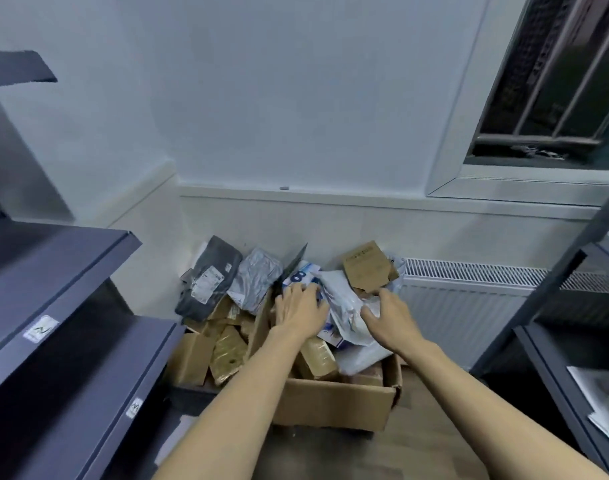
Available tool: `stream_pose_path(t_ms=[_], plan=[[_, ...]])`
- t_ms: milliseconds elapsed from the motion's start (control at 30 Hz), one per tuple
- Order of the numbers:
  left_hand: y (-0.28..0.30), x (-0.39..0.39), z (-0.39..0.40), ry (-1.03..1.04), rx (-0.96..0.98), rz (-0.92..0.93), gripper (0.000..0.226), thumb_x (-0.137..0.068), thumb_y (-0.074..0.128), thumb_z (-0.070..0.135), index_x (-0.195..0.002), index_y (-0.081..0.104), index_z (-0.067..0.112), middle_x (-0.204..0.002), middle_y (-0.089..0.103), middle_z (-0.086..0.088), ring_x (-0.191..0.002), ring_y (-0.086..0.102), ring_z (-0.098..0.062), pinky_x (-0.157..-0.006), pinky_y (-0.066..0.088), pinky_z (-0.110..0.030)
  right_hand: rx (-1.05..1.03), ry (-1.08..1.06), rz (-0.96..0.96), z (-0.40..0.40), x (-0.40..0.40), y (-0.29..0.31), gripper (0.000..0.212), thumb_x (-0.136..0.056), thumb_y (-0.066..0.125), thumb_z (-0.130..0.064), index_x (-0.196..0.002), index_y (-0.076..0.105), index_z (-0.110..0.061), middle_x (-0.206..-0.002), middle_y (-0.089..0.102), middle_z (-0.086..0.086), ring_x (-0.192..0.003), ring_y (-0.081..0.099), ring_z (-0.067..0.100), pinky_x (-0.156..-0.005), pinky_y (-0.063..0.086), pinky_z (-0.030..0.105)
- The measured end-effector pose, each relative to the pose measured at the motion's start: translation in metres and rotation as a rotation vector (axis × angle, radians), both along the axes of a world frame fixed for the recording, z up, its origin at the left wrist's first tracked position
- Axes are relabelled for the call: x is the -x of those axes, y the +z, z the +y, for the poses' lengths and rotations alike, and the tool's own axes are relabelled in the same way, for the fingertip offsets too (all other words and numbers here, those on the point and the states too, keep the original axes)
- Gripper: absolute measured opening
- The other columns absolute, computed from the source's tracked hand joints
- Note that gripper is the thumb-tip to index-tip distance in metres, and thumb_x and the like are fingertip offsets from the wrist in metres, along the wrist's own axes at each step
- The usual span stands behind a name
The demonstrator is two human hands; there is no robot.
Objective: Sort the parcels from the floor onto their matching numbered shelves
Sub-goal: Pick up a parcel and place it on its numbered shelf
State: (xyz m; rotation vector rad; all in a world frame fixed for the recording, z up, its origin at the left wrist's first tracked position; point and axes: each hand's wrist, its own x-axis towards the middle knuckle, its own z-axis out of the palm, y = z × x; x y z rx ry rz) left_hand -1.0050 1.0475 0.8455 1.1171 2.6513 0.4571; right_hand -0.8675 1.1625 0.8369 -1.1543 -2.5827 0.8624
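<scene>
A large open cardboard box (334, 403) on the floor holds a heap of parcels. My left hand (298, 308) lies flat with spread fingers on a white and blue parcel (301, 275) printed with a big 8. My right hand (388, 313) has its fingers curled into a white plastic mailer (344, 306) at the top of the heap. A brown cardboard envelope (365, 266) leans just behind that hand. Brown boxes (318, 356) sit lower in the box.
Left of the box lie a black mailer (209, 275), a grey mailer (256, 282) and more brown parcels (227, 351). Dark shelves (53, 271) with small labels stand at the left, another rack (573, 341) at the right. A white radiator (469, 299) lines the wall.
</scene>
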Motion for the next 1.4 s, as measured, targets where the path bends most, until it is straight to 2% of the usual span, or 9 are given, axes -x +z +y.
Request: stream_pose_path(t_ms=[133,300,467,600,700,1167,1400], plan=[[-0.015,0.023,0.054,-0.09,0.027,-0.068,0.045,-0.099,0.041,0.036,-0.142,0.045,0.023,-0.143,0.047,-0.011,-0.13,0.043,-0.03,-0.105,0.034,-0.041,0.044,-0.055,-0.02,0.044,0.02,-0.011,0.043,-0.092,0.051,-0.034,-0.129,0.049,-0.011,-0.134,0.052,0.012,-0.12,0.049,0.03,-0.097,0.044,0.041],[-0.047,0.041,0.12,-0.119,0.08,-0.209,0.049,-0.1,0.039,0.034,-0.147,0.035,0.018,-0.149,0.037,-0.013,-0.133,0.042,-0.032,-0.105,0.038,-0.042,0.089,-0.116,-0.042,0.097,0.047,-0.035,0.044,-0.095,0.051,-0.031,-0.132,0.045,-0.007,-0.136,0.048,0.015,-0.126,0.043,0.031,-0.101,0.037,0.038],[-0.077,0.059,0.18,-0.134,0.127,-0.211,0.048,-0.1,0.04,0.037,-0.143,0.038,0.016,-0.144,0.04,-0.015,-0.13,0.043,-0.033,-0.101,0.039,-0.042,0.151,-0.133,-0.063,0.154,0.069,-0.058,0.051,-0.095,0.053,-0.029,-0.138,0.04,-0.007,-0.145,0.041,0.014,-0.13,0.039,0.03,-0.107,0.036,0.04],[-0.095,0.081,0.22,-0.118,0.163,-0.227,0.048,-0.099,0.042,0.037,-0.142,0.039,0.016,-0.142,0.04,-0.015,-0.127,0.044,-0.032,-0.1,0.043,-0.044,0.189,-0.158,-0.091,0.197,0.088,-0.072,0.051,-0.093,0.052,-0.028,-0.137,0.04,-0.007,-0.14,0.043,0.015,-0.128,0.038,0.029,-0.108,0.036,0.044],[-0.105,0.091,0.246,-0.135,0.168,-0.251,0.047,-0.098,0.043,0.035,-0.14,0.04,0.015,-0.141,0.04,-0.015,-0.126,0.044,-0.032,-0.099,0.042,-0.044,0.204,-0.18,-0.129,0.221,0.102,-0.079,0.053,-0.095,0.051,-0.027,-0.142,0.037,-0.006,-0.143,0.039,0.017,-0.133,0.034,0.032,-0.111,0.033,0.044],[-0.164,0.123,0.309,-0.131,0.216,-0.42,0.049,-0.098,0.045,0.034,-0.143,0.039,0.016,-0.147,0.031,-0.017,-0.129,0.04,-0.036,-0.106,0.037,-0.044,0.308,-0.304,-0.232,0.281,0.142,-0.141,0.056,-0.095,0.05,-0.036,-0.143,0.037,-0.01,-0.139,0.039,0.019,-0.13,0.036,0.035,-0.11,0.035,0.048],[-0.178,0.126,0.31,-0.12,0.167,-0.492,0.049,-0.099,0.043,0.033,-0.145,0.038,0.016,-0.145,0.036,-0.016,-0.129,0.042,-0.034,-0.107,0.037,-0.043,0.319,-0.371,-0.115,0.276,0.144,-0.161,0.051,-0.094,0.05,-0.033,-0.143,0.038,-0.024,-0.12,0.051,0.023,-0.117,0.047,0.041,-0.102,0.041,0.051]])
